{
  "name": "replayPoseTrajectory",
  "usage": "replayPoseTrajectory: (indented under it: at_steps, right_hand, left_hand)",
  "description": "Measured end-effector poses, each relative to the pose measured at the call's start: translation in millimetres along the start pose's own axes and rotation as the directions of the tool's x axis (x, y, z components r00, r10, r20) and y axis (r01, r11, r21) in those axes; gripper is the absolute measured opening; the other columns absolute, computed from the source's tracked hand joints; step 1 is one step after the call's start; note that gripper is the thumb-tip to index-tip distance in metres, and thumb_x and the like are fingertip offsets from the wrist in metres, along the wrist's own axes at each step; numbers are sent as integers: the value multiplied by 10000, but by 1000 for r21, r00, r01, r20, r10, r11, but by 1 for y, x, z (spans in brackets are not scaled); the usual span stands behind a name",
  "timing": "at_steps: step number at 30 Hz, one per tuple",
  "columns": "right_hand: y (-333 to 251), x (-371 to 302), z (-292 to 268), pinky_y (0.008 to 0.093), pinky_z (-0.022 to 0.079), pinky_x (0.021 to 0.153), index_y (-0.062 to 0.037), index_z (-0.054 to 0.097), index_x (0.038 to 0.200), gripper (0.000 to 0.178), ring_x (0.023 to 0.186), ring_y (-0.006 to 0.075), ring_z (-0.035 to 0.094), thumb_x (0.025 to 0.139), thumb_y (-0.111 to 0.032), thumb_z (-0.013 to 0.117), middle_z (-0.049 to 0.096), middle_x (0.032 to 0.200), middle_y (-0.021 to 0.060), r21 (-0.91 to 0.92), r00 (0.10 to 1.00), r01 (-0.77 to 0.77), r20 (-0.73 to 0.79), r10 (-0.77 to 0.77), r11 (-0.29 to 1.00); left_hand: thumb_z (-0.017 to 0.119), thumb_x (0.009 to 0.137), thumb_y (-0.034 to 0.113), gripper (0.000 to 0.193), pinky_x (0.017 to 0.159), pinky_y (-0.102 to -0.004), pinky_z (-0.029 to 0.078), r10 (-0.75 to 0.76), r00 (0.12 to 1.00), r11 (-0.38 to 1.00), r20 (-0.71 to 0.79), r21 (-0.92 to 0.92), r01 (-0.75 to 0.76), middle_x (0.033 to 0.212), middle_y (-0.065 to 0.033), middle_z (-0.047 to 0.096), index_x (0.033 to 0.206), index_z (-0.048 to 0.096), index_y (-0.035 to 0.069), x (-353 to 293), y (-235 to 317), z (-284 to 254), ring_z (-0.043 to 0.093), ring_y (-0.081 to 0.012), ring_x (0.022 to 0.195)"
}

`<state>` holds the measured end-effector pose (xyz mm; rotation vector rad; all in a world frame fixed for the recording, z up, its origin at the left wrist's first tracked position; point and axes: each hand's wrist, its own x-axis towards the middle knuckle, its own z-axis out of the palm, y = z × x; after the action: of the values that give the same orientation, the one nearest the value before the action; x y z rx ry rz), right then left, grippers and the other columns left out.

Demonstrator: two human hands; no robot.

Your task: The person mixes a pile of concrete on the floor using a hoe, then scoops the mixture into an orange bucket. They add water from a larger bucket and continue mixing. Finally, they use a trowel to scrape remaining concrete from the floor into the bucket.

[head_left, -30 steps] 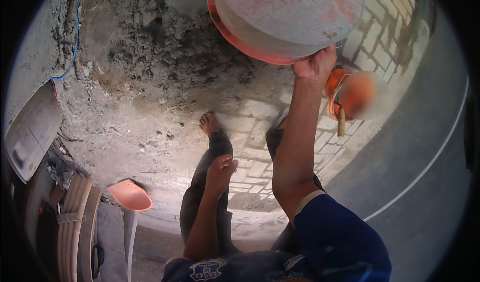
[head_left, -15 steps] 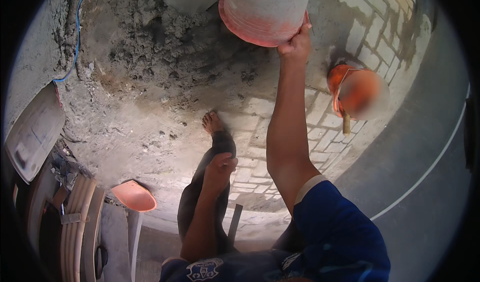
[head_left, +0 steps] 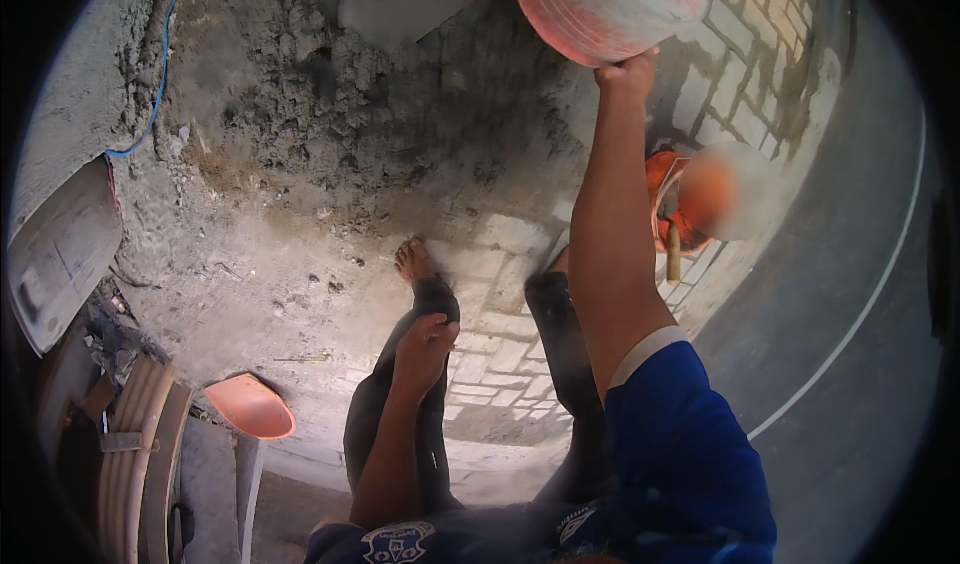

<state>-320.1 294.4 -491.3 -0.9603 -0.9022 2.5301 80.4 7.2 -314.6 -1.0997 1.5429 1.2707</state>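
My right hand (head_left: 628,74) grips the rim of a dusty red bucket (head_left: 600,9) at arm's length, near the top edge. The bucket is tipped, its grey-smeared underside turned toward the upper right; its mouth is hidden. A spread of dark, lumpy wet mix (head_left: 340,94) lies on the ground to its left. My left hand (head_left: 426,342) is at my left knee, fingers loosely curled and a little apart, with nothing visible in it.
An orange container (head_left: 668,189), partly blurred, stands at right with a wooden-handled tool (head_left: 674,256). An orange shovel (head_left: 252,406), a grey tray-like piece (head_left: 68,249) and curved boards (head_left: 140,444) lie left. A blue cord (head_left: 160,84) runs upper left. Paving blocks (head_left: 500,339) border the road.
My right hand has carried the bucket to the right and slightly farther away, tipping it more. My right leg has come into view; my left hand stays near the knee.
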Motion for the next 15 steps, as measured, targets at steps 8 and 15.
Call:
replayPoseTrajectory:
  at_steps: [8,15]
  right_hand:
    - [-43,-20,76,510,538,971,-33,555,1290,357,1153,304,600,1033,-240,419,593,1311,119,200,971,-27,237,-22,980]
    - [-76,-4,90,492,545,947,-19,553,1278,354,1134,301,603,991,-218,493,601,1279,133,87,911,196,353,-214,977]
  left_hand:
    - [730,862,326,482,792,-326,512,-4,1000,996,-10,89,4,919,-162,719,1152,623,-45,2,-1,5,687,-224,869]
    - [733,860,332,485,793,-331,518,-9,1000,998,8,68,9,925,-156,720,1155,625,-37,12,2,3,692,-227,867]
